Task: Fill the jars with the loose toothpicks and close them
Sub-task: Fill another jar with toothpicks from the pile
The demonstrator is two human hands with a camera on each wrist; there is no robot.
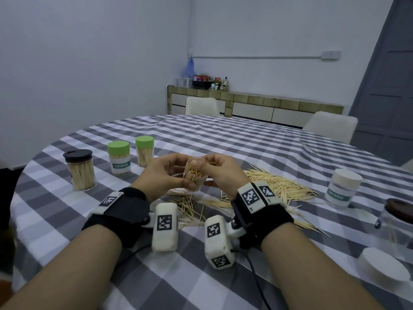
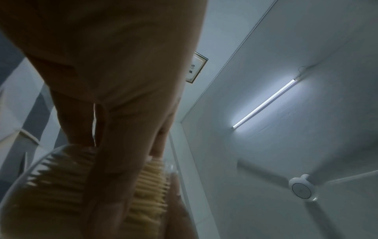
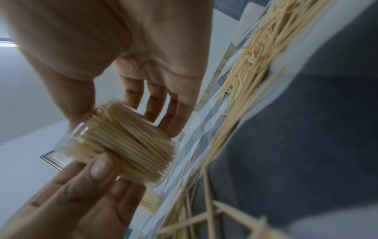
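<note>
A: From the head view, what is in the hands?
B: A clear jar (image 1: 194, 175), lid off and packed with toothpicks, held tilted above the checked table (image 1: 223, 139). The left hand (image 1: 164, 175) wraps its side, thumb in front. The right hand (image 1: 220, 173) meets it at the mouth, a fingertip at the rim; the lower fingers are hidden behind the jar.
A: And the loose toothpicks (image 1: 274, 186)?
B: Heaped on the cloth just beyond and under the hands, partly covered by the wrists. Three capped full jars stand at left; at the right edge a white-lidded jar (image 1: 343, 187) stands, and a dark-lidded one is cut off.
A: The left wrist view?
B: Mostly dark palm. The jar (image 2: 51, 186) shows at the bottom, cut off, with fingers across it.
A: The right wrist view?
B: Blurred. The jar (image 3: 126, 142) lies between both hands: the left hand (image 3: 71, 202) pinches it with its thumb on the wall, while the right hand (image 3: 132, 56) has its thumb at the rim and fingers nearly straight behind. Whether those fingers touch, I cannot tell.
</note>
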